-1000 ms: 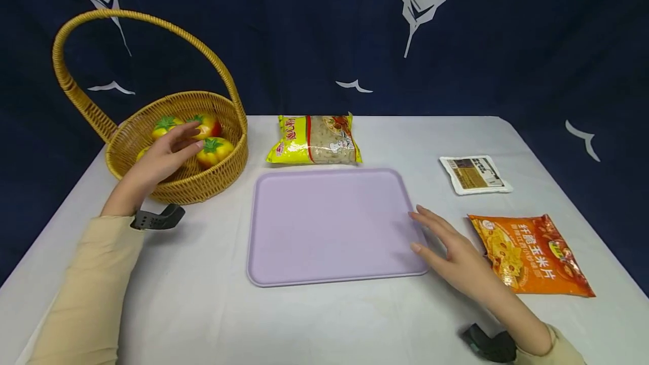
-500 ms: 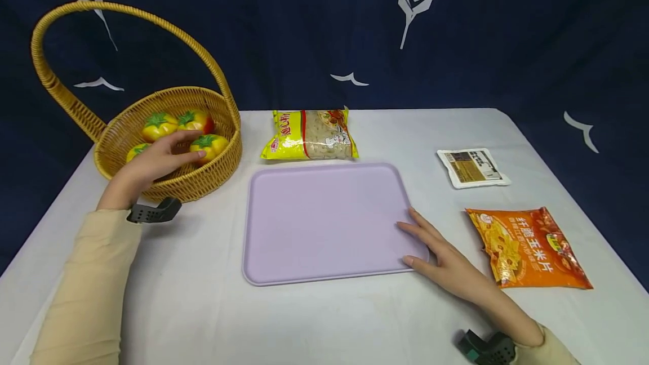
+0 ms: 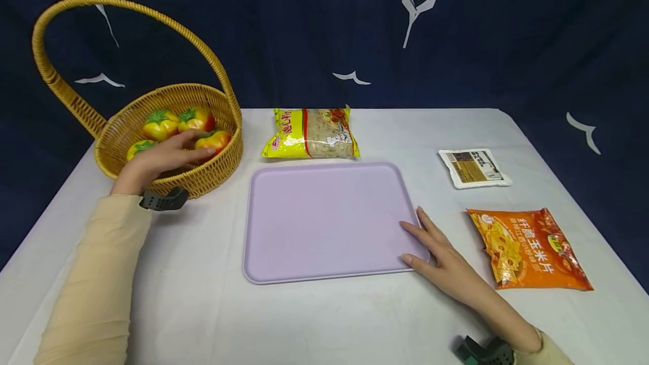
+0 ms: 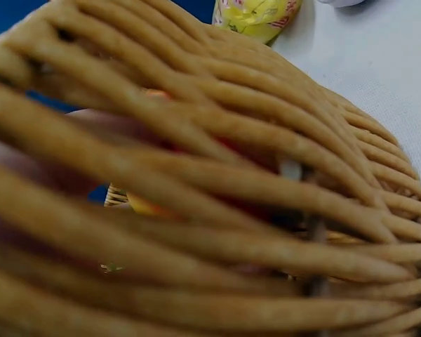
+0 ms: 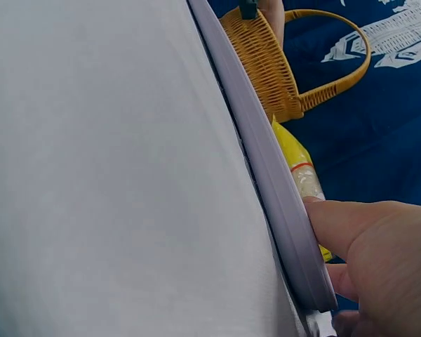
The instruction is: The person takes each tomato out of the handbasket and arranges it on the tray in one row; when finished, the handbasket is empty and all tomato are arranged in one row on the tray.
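In the head view my left hand (image 3: 169,156) reaches over the near rim of a wicker basket (image 3: 218,170). Its thumb and fingers grip a yellow-and-red tomato (image 3: 215,140), whose green top is mostly hidden. Several more tomatoes (image 3: 195,119) lie in the basket. Through the left wrist view, wicker strands (image 4: 217,175) cover most of the hand and fruit. My right hand (image 3: 446,263) rests on the right edge of a lilac tray (image 3: 329,218), fingers spread and fairly straight. The right wrist view shows the thumb at the tray's rim (image 5: 281,196).
A yellow noodle bag (image 3: 314,134) lies behind the tray. To the right are a small white-and-brown packet (image 3: 474,168) and an orange corn-chip bag (image 3: 529,249). The basket's tall handle (image 3: 137,7) arches above it. A dark blue curtain (image 3: 284,32) hangs behind the table.
My left hand has lowered into the basket and taken hold of the right-hand tomato, which has tipped so its redder side shows. My right hand has shifted slightly left onto the tray's edge.
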### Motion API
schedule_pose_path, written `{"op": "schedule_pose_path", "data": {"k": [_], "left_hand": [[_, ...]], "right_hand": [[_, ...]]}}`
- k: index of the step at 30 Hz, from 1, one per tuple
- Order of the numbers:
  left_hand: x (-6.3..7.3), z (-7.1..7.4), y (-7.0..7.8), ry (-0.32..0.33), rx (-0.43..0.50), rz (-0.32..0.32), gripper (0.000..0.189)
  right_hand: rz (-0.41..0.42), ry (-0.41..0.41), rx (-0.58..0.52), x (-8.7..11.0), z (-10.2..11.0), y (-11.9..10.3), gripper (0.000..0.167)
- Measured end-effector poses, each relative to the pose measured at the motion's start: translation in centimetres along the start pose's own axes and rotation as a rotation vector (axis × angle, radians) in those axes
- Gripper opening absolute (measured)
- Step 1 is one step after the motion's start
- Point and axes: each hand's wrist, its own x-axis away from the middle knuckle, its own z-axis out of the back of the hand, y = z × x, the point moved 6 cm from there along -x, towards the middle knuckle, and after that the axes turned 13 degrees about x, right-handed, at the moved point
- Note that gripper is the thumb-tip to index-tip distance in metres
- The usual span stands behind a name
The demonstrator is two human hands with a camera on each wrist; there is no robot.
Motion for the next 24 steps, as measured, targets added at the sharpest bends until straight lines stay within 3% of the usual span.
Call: {"op": "schedule_pose_path", "data": {"k": [5,14,24], "left_hand": [[-0.3,-0.2,-0.1,-0.010,0.031,0.018,0.080],[-0.7,0.1,-0.2,0.013,0.072,0.016,0.075],[0.2,1.2,-0.4,0.103,0.168,0.021,0.088]], "right_hand": [[-0.058,-0.015,0.016,0.1,0.1,0.0,0.056],[-0.076,-0.029,0.012,0.2,0.0,0.2,0.056],[-0.066,-0.022,0.012,0.2,-0.1,0.2,0.057]]}}
